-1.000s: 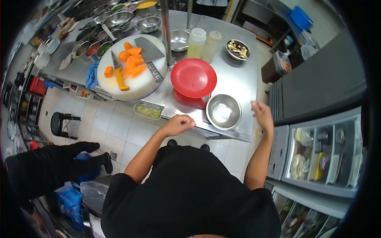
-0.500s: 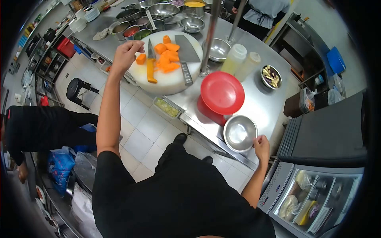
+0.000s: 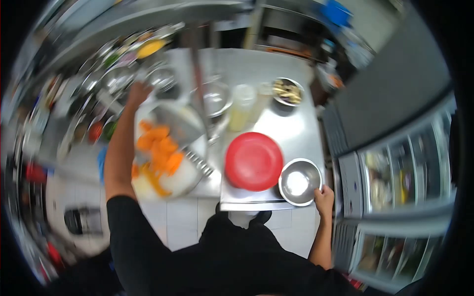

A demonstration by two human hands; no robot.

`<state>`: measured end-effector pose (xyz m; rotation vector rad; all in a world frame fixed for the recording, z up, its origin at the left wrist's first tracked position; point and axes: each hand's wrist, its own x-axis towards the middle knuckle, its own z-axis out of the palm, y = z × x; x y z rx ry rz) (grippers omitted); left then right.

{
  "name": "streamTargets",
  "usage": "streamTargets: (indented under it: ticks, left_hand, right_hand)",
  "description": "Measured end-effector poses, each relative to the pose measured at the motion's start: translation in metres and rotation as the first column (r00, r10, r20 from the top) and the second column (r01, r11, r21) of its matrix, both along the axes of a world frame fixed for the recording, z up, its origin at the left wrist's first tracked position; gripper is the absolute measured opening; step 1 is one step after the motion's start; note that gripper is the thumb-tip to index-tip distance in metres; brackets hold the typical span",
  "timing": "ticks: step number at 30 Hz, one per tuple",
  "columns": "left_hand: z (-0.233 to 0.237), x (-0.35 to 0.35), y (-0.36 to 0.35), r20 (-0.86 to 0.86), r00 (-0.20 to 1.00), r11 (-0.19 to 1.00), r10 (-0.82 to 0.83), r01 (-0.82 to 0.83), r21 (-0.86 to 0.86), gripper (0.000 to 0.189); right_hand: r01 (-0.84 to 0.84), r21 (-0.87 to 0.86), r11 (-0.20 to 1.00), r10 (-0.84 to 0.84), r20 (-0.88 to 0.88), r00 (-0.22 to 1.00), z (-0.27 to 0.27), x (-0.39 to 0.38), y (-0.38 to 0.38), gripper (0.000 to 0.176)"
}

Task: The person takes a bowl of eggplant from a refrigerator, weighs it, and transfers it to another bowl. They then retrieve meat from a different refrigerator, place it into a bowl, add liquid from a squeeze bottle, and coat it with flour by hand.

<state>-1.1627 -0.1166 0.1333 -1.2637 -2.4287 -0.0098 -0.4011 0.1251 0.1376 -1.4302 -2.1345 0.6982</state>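
My right hand (image 3: 324, 200) pinches the rim of a steel bowl (image 3: 299, 181) at the front right of the steel table. That bowl looks bare inside and stands close beside a round red lid or plate (image 3: 254, 161). Stretched out past the far side of the round white chopping board (image 3: 185, 185), my left hand (image 3: 139, 93) is near the stacked steel bowls (image 3: 161, 79); motion smears its fingers. On the board lie orange carrot-like chunks (image 3: 159, 148), a cleaver (image 3: 178, 127) with a metal handle and a knife with a yellow-orange handle (image 3: 155, 181).
Two squeeze bottles (image 3: 242, 106) and a bowl of cut pieces (image 3: 287, 92) stand behind the red item. A table post (image 3: 196, 74) rises between board and bottles. Pans and ingredient pots (image 3: 95, 129) crowd the left. Fridges (image 3: 395, 172) line the right side.
My view has swung round, blurring the left side. My left hand has moved from above the board's left edge to beyond its far side. The right hand stays on the bowl's rim.
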Motion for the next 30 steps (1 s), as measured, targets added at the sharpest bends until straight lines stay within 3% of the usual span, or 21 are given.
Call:
streamTargets:
  ticks: [1, 2, 3, 5, 6, 8, 9, 10, 11, 14, 16, 17, 19, 20, 22, 23, 24, 26, 27, 28, 30]
  left_hand:
    - [0.02, 0.027, 0.007, 0.252, 0.962, 0.981, 0.107, -0.143, 0.128, 0.026]
    - [-0.028, -0.039, 0.007, -0.083, 0.994, 0.975, -0.075, 0.056, -0.213, 0.026]
    - [0.015, 0.004, 0.025, -0.003, 0.989, 0.863, 0.149, -0.132, -0.489, 0.03]
    - [-0.068, -0.095, 0.021, -0.132, 0.991, 0.896, -0.004, -0.055, -0.44, 0.03]
    - [-0.101, -0.137, 0.031, -0.099, 0.988, 0.87, 0.119, -0.151, -0.469, 0.039]
    - [-0.08, -0.11, 0.037, -0.03, 0.994, 0.85, 0.11, -0.109, -0.515, 0.037]
    - [-0.111, -0.154, 0.04, 0.374, 0.856, 0.926, 0.357, -0.271, -0.262, 0.03]
    - [-0.093, -0.116, 0.036, -0.182, 0.981, 0.885, 0.067, -0.143, -0.444, 0.021]
    - [-0.079, -0.104, 0.035, -0.219, 0.974, 0.835, 0.059, -0.169, -0.524, 0.018]
    - [-0.091, -0.122, 0.035, -0.281, 0.958, 0.91, 0.062, -0.17, -0.379, 0.017]
    - [-0.094, -0.135, 0.033, -0.279, 0.932, 0.95, 0.23, -0.277, -0.142, 0.025]
    - [-0.094, -0.138, 0.034, -0.283, 0.932, 0.949, 0.227, -0.277, -0.15, 0.025]
    - [-0.093, -0.141, 0.028, -0.55, 0.819, 0.96, 0.166, -0.261, -0.098, 0.029]
    - [-0.094, -0.152, 0.026, -0.553, 0.816, 0.957, 0.17, -0.27, -0.104, 0.029]
    - [-0.076, -0.154, 0.019, -0.277, 0.944, 0.975, 0.179, -0.132, 0.181, 0.025]
    - [-0.057, -0.145, 0.003, -0.579, 0.806, 0.98, -0.122, 0.006, -0.197, 0.031]
    - [-0.055, -0.166, -0.011, -0.323, 0.946, 0.998, -0.033, 0.014, -0.06, 0.029]
    - [-0.016, -0.136, -0.018, 0.218, 0.976, 0.94, 0.024, -0.096, 0.327, 0.027]
    - [-0.021, -0.164, -0.042, 0.322, 0.938, 0.95, 0.129, -0.21, 0.233, 0.023]
    - [-0.003, -0.158, -0.068, 0.307, 0.941, 0.957, 0.141, -0.21, 0.203, 0.023]
    - [0.041, -0.116, -0.106, -0.169, 0.985, 0.991, -0.025, 0.002, -0.131, 0.021]
  right_hand:
    - [0.049, 0.012, 0.999, -0.049, -0.007, 0.999, 0.005, 0.006, -0.009, 0.028]
    - [0.101, 0.027, 0.995, -0.1, -0.017, 0.995, 0.011, 0.009, -0.017, 0.028]
    - [0.153, 0.015, 0.988, -0.153, -0.02, 0.988, 0.017, 0.014, -0.026, 0.028]
    - [0.305, 0.016, 0.952, -0.304, -0.034, 0.952, 0.026, 0.032, -0.04, 0.028]
    - [0.317, -0.011, 0.948, -0.317, -0.053, 0.947, 0.018, 0.034, -0.047, 0.028]
    - [0.371, -0.032, 0.928, -0.373, -0.077, 0.925, 0.013, 0.049, -0.056, 0.028]
    - [0.376, -0.048, 0.925, -0.379, -0.089, 0.921, 0.013, 0.057, -0.061, 0.028]
    - [0.376, -0.062, 0.925, -0.38, -0.099, 0.92, 0.012, 0.062, -0.064, 0.027]
    - [0.398, -0.103, 0.911, -0.409, -0.133, 0.903, 0.01, 0.065, -0.068, 0.026]
    - [0.426, -0.106, 0.899, -0.438, -0.147, 0.887, 0.003, 0.059, -0.072, 0.024]
    - [0.425, -0.107, 0.899, -0.436, -0.119, 0.892, -0.003, 0.065, -0.07, 0.024]
    - [0.419, -0.116, 0.9, -0.433, -0.147, 0.889, -0.002, 0.064, -0.069, 0.023]
    - [0.403, -0.134, 0.905, -0.421, -0.173, 0.89, 0.0, 0.064, -0.065, 0.022]
    - [0.422, -0.153, 0.894, -0.445, -0.188, 0.875, 0.0, 0.059, -0.063, 0.021]
    - [0.429, -0.188, 0.884, -0.462, -0.202, 0.864, 0.001, 0.06, -0.057, 0.021]
    - [0.442, -0.212, 0.872, -0.484, -0.223, 0.846, 0.0, 0.062, -0.054, 0.017]
    - [0.456, -0.242, 0.856, -0.508, -0.242, 0.827, -0.001, 0.065, -0.051, 0.013]
    - [0.471, -0.244, 0.847, -0.528, -0.29, 0.798, 0.003, 0.067, -0.039, 0.014]
    - [0.483, -0.211, 0.85, -0.527, -0.29, 0.799, -0.004, 0.064, -0.031, 0.015]
    - [0.487, -0.261, 0.834, -0.55, -0.31, 0.776, 0.004, 0.063, -0.025, 0.015]
    - [0.462, -0.312, 0.83, -0.549, -0.321, 0.772, -0.001, 0.072, -0.003, 0.014]
